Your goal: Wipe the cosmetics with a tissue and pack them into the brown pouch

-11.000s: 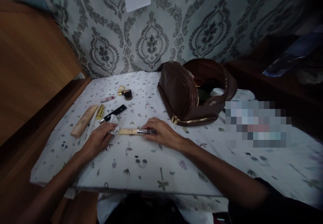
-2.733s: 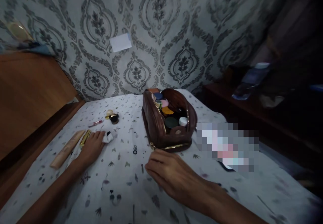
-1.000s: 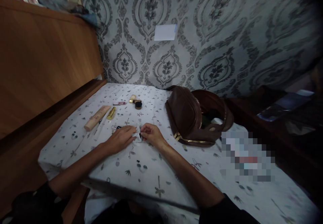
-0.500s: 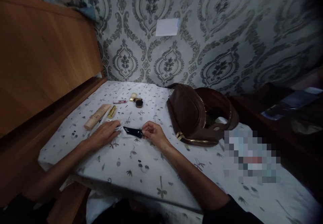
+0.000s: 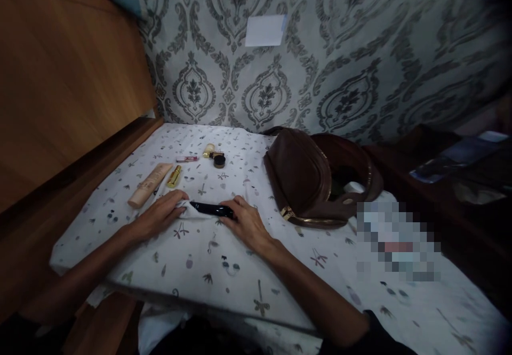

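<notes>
My right hand [image 5: 248,223] is closed around the right end of a glossy black tube [image 5: 210,209], which lies low over the table. My left hand [image 5: 163,212] is closed on a white tissue or cloth [image 5: 184,206] at the tube's left end; its folds are hard to tell from the tablecloth. Just beyond my left hand lie a beige cosmetic tube [image 5: 150,185] and a small gold bottle [image 5: 174,176]. Farther back are a pink lip gloss tube [image 5: 187,159], a small dark round jar [image 5: 219,161] and a gold-capped bottle [image 5: 209,150].
A brown handbag [image 5: 298,171] stands gaping at the right, with a white item inside. A blurred-out object [image 5: 400,243] lies right of it on the patterned tablecloth [image 5: 192,277]. Wooden furniture [image 5: 72,67] borders the left, and a papered wall [image 5: 266,94] the back.
My right hand has shifted from a fingertip hold at the black tube's end to a fuller grip over it. The left hand stays at the tube's other end. The view has tilted slightly.
</notes>
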Demonstrator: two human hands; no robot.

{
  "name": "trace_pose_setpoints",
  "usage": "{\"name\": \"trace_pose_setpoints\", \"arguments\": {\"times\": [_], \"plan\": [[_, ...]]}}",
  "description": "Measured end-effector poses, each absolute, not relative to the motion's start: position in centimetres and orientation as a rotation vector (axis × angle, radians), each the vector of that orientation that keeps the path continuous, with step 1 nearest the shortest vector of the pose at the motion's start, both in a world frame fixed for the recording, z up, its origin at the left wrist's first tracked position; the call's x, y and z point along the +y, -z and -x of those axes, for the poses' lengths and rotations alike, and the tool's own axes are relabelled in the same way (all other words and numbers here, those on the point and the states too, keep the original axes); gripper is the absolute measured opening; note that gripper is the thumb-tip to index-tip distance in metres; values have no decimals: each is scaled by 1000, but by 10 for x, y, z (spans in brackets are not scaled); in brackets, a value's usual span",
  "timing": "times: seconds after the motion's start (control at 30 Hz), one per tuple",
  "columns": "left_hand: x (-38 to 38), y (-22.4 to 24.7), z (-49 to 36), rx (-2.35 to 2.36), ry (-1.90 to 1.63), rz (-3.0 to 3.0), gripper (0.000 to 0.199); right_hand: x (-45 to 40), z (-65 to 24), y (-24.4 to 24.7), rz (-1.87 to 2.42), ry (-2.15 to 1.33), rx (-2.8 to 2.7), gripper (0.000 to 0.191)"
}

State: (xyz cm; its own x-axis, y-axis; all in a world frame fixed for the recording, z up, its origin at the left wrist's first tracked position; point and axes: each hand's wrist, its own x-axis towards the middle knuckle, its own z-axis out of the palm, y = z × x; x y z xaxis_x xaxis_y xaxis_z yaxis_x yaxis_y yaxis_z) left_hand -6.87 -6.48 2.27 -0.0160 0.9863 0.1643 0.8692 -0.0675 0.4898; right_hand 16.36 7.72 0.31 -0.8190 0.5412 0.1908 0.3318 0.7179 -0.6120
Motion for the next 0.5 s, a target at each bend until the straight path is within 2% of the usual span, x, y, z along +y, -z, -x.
{"name": "trace_pose_setpoints", "arguments": {"times": [0.17,0.33,0.5], "plan": [[-61,-37,60,1982,-769,-1809,28,83,-165,4,595,-836,-2459,24],[-48,-45,50,2009,-1101,-1567,24,86,-168,6,548,-835,-2361,21],[-36,-42,42,1810,-1482,-833,28,87,-169,7,518,-807,-2284,22]]}}
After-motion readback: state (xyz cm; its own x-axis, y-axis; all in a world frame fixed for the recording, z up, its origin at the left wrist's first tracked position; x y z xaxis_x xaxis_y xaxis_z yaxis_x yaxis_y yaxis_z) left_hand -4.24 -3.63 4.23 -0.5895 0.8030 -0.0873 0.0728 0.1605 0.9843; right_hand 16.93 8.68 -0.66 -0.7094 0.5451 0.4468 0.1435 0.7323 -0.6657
